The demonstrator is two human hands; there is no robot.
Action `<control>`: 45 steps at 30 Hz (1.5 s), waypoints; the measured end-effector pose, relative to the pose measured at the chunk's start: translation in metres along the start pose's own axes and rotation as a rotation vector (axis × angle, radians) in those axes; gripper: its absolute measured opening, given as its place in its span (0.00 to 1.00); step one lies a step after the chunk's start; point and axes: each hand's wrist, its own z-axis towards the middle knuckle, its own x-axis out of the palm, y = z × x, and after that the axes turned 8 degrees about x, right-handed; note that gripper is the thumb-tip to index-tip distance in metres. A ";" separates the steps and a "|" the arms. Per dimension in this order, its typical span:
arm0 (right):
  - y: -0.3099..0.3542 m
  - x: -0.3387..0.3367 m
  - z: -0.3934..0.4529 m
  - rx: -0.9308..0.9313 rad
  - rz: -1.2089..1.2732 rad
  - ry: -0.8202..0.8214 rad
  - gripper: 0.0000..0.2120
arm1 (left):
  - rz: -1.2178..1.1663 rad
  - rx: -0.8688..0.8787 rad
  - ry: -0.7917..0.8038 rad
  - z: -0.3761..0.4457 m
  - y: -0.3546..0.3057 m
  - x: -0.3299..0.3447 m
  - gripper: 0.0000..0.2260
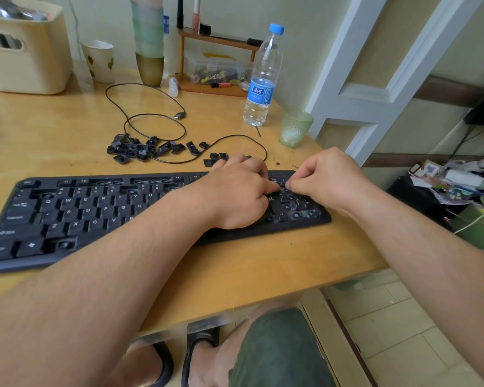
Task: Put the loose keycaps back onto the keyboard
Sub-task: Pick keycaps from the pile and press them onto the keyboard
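The right hand [323,177] has its fingers curled, thumb and forefinger pinched together at the tips just above the number pad; whatever they pinch is too small and hidden to make out, though a keycap seems likely. Directly facing them, nearly touching, is the thumb of the left hand [236,191], whose fingers are also curled, knuckles up, resting on the keyboard [101,210]; I cannot tell whether this hand holds anything. The empty sockets sit right beneath and just toward the person from both sets of fingertips, so the coming move looks like a short straight press downward, with the right hand the nearer one. The keyboard's long axis runs away to the left of the fingers, with more bare sockets along it. The loose keycaps [140,149] lie beyond the fingers and to their left, on the desk [67,129], tangled with the cable [151,118], nearer the left hand.
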 end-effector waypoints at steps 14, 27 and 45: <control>0.006 0.003 -0.003 -0.008 -0.130 0.001 0.07 | 0.002 0.007 -0.010 0.000 0.001 0.001 0.22; 0.001 0.004 0.004 0.074 0.075 0.063 0.07 | -0.003 0.002 -0.016 0.000 0.000 0.002 0.22; 0.008 0.003 -0.008 -0.044 -0.193 0.010 0.07 | 0.003 0.001 -0.010 -0.001 -0.001 0.001 0.22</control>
